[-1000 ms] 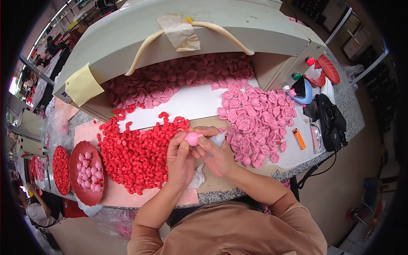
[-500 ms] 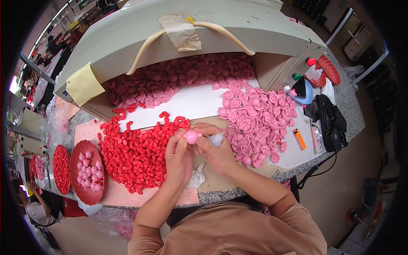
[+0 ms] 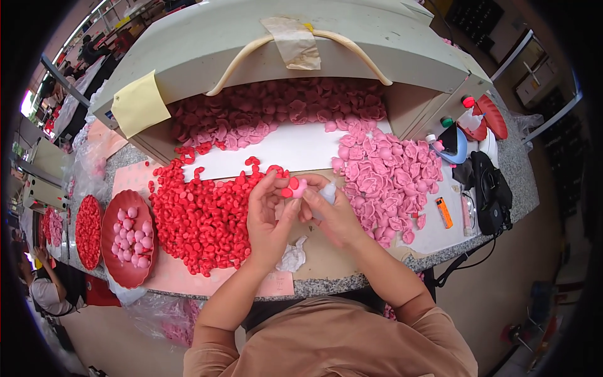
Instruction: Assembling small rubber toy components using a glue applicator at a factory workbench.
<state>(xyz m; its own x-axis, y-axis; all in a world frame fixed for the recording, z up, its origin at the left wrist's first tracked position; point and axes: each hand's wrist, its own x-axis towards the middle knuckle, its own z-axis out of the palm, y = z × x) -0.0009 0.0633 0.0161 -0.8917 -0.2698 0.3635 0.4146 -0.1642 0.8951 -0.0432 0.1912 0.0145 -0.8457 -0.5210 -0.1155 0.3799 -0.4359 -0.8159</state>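
Note:
Over the middle of the bench my two hands are close together. My left hand (image 3: 270, 217) pinches a small pink rounded piece (image 3: 300, 188) with red bits (image 3: 293, 184) against it; fingers cover part of it. My right hand (image 3: 339, 220) is curled around a small whitish translucent bottle (image 3: 328, 192), and its fingertips reach the pink piece. Left of my hands spreads a heap of small red curved pieces (image 3: 204, 220). A heap of pink petal-like and rounded pieces (image 3: 392, 182) lies to the right.
A grey hood (image 3: 352, 56) arches over darker pink pieces at the back. At left, a red scalloped dish (image 3: 119, 261) holds pink balls. A crumpled tissue (image 3: 292, 254) lies below my hands. An orange lighter (image 3: 444, 212) and black bag (image 3: 494, 188) are at right.
The pink piece has been turned in my fingers, and red bits now show against it. My left fingers have lifted and opened out somewhat. The whole view has shifted slightly.

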